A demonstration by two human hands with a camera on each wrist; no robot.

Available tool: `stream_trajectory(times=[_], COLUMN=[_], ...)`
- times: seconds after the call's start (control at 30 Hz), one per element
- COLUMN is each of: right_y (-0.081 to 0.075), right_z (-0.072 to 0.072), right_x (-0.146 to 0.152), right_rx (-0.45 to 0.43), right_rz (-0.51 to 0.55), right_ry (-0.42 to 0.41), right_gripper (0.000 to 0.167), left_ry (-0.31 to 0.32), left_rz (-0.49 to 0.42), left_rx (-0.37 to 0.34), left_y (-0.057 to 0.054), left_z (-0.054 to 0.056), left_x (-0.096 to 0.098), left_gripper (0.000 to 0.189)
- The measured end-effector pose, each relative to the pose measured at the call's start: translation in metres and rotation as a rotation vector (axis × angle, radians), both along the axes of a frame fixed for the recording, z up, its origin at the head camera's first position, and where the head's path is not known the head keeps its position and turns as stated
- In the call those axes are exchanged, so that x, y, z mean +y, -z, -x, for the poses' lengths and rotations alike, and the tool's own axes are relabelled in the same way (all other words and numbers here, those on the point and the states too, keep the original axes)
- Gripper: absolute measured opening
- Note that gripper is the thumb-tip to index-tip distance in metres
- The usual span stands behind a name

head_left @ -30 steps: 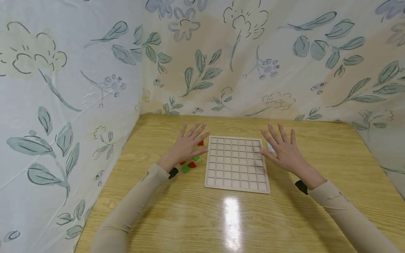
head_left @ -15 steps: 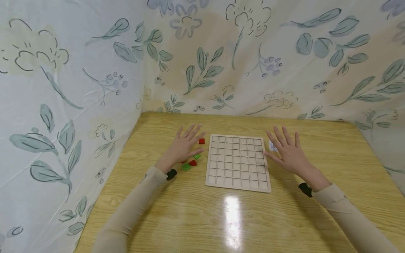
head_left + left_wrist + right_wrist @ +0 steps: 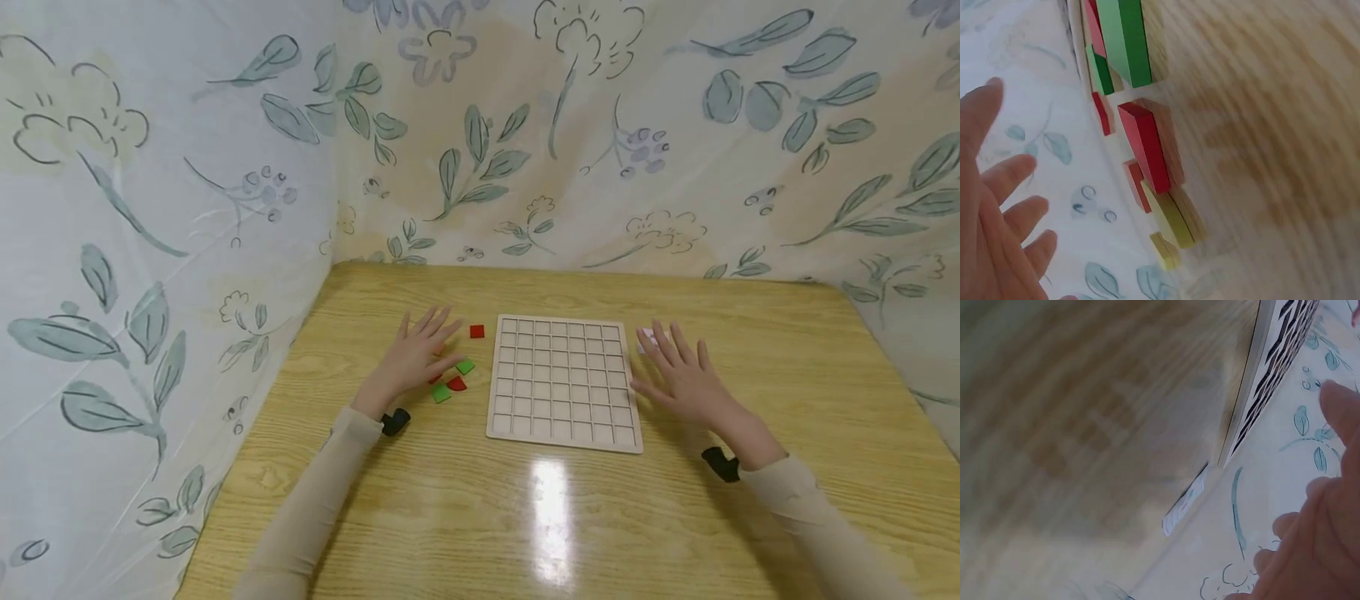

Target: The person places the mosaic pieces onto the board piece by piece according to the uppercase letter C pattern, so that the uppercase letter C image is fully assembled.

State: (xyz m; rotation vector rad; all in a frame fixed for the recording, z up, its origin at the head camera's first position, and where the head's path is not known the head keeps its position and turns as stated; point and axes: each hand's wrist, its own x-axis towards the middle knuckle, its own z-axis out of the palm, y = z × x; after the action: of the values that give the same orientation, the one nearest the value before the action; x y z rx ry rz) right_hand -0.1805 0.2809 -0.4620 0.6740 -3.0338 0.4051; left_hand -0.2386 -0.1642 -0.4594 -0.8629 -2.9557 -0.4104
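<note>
My left hand (image 3: pixel 411 357), fingers spread and holding nothing, hovers above a loose cluster of small coloured pieces left of the grid board. Near it lie a red square piece (image 3: pixel 477 332), two green pieces (image 3: pixel 440 392) and a red curved-edged piece (image 3: pixel 457 383); others are partly hidden under the hand. The left wrist view also shows yellow pieces (image 3: pixel 1171 219) on the table. A pale wooden board (image 3: pixel 551 387) with bare square cells lies flat between the hands. Beside its right edge hovers my right hand (image 3: pixel 693 385), outstretched and holding nothing, partly overlapping a small printed card (image 3: pixel 645 340).
The wood-grain table (image 3: pixel 450 500) meets a floral cloth (image 3: pixel 480 150) behind and at the left. Light glares on the tabletop in front of the board. A dark wrist mount (image 3: pixel 395 422) sits under the left wrist, with another (image 3: pixel 722 464) under the right.
My left hand has drawn leftward and back, uncovering the red square and more of the green pieces. My right hand has shifted right and nearer to me. The board and pieces stay put.
</note>
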Motion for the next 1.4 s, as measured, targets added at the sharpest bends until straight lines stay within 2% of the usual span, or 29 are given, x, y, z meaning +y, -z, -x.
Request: stream_trajectory(times=[0.27, 0.67, 0.93, 1.17, 1.4], right_y=[0.007, 0.006, 0.006, 0.004, 0.001], right_z=[-0.012, -0.027, -0.03, -0.028, -0.025], right_x=[0.001, -0.003, -0.003, -0.004, -0.008], right_rx=[-0.173, -0.296, -0.34, -0.379, -0.41], right_rz=[0.062, 0.12, 0.127, 0.12, 0.139], right_ry=[0.029, 0.028, 0.019, 0.021, 0.015], right_gripper=[0.08, 0.076, 0.073, 0.072, 0.073], left_ry=[-0.049, -0.125, -0.183, -0.206, -0.249], left_rz=[-0.07, -0.217, -0.315, -0.257, -0.198], left_rx=[-0.066, -0.197, -0.289, -0.276, -0.256], left_y=[0.005, 0.01, 0.011, 0.015, 0.015], left_z=[0.006, 0.024, 0.032, 0.037, 0.035], left_x=[-0.014, -0.039, -0.051, -0.057, -0.059], left_gripper=[0.062, 0.056, 0.054, 0.051, 0.051])
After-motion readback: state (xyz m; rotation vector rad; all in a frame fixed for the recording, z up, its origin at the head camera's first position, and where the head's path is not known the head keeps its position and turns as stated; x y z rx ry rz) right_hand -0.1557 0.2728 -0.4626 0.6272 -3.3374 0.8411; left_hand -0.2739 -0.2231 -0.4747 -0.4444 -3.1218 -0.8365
